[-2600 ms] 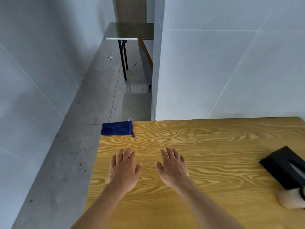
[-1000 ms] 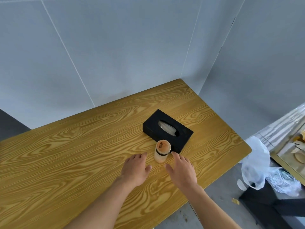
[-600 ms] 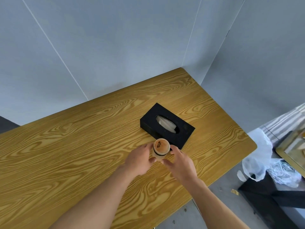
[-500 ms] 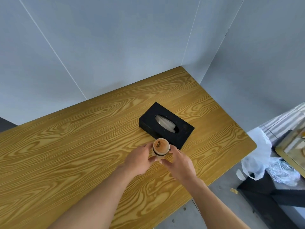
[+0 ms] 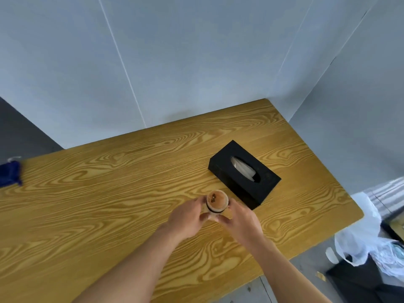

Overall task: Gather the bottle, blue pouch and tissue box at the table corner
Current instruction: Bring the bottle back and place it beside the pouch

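A small pale bottle (image 5: 216,202) with a brown wooden cap and a dark band stands upright on the wooden table (image 5: 109,204). My left hand (image 5: 185,217) wraps its left side and my right hand (image 5: 242,219) its right side, both gripping it. Just beyond, to the right, lies the black tissue box (image 5: 243,173) with a white tissue showing in its oval slot. The blue pouch (image 5: 9,176) lies at the table's far left edge, partly cut off by the frame.
Grey wall panels close off the table's far side and right end, meeting at the far right corner. On the floor to the right sit a white plastic bag (image 5: 367,241) and a dark box (image 5: 360,283).
My view swung from the pouch end to the tissue box end. Both hands went from lying flat on the table to closing around the bottle; the view has since shifted left, showing the pouch.
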